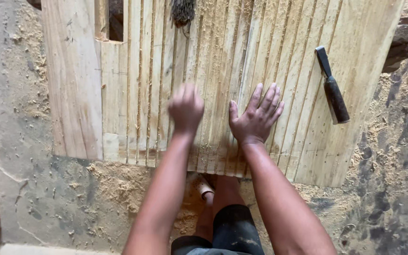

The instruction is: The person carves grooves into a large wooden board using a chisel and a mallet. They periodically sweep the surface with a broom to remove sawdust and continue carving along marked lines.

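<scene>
So the right hand (257, 118) lies flat with fingers spread, pinning the pale grooved wooden panel (223, 71) on the sawdusty floor (48, 198), blurry left hand (186, 107) looks loosely curled on it, dark-handled chisel (332, 89) parked within reach.

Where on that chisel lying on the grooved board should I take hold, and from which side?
Grip the chisel by its dark rounded handle, the lower, thicker end, coming from above on the right. It lies flat on the wooden board with the blade pointing away, so the handle is the nearer, safer end. The right hand, flat on the board, is closest.
</scene>
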